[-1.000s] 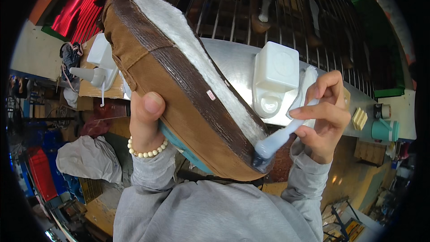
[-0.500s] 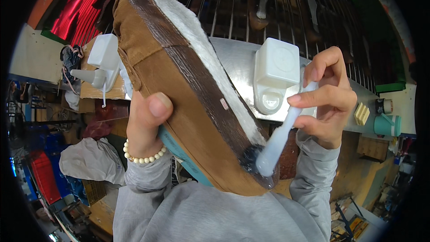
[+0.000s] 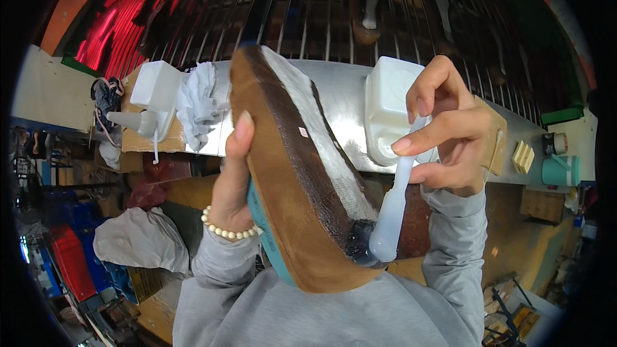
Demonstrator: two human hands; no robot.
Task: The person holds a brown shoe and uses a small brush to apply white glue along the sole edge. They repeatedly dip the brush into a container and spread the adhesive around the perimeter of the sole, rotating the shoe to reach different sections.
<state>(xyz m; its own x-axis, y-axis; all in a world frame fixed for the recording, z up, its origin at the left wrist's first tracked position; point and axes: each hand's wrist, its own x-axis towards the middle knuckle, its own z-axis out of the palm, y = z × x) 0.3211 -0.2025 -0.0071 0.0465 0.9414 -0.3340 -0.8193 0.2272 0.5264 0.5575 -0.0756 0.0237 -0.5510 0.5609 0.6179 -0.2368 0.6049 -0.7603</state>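
Observation:
My left hand [image 3: 232,189] is closed on the left side of a brown suede shoe upper [image 3: 273,173] pulled over a teal shoe last [image 3: 273,250], its underside turned to the right. A dark brown wet-looking band [image 3: 297,167] runs along the bottom edge, around a whitish fibrous middle [image 3: 321,144]. Pinched between thumb and fingers of my right hand [image 3: 453,132] is a white plastic glue brush [image 3: 393,218]. Its wide lower end rests at the near end of the shoe, over a dark glossy patch [image 3: 360,239]; the bristles are hidden.
Beyond the shoe a metal bench top [image 3: 344,99] holds a white plastic container [image 3: 391,87]. To the left stand a white nozzled bottle [image 3: 154,87] and crumpled tissue [image 3: 196,106]. A bar rack [image 3: 305,16] carrying shoe soles [image 3: 367,6] lies behind. A teal tub [image 3: 560,170] sits at right.
The shoe's far end has come down and right, and the shoe shows less of its far part. My left hand moved right with it. The brush handle stands more upright at the near end.

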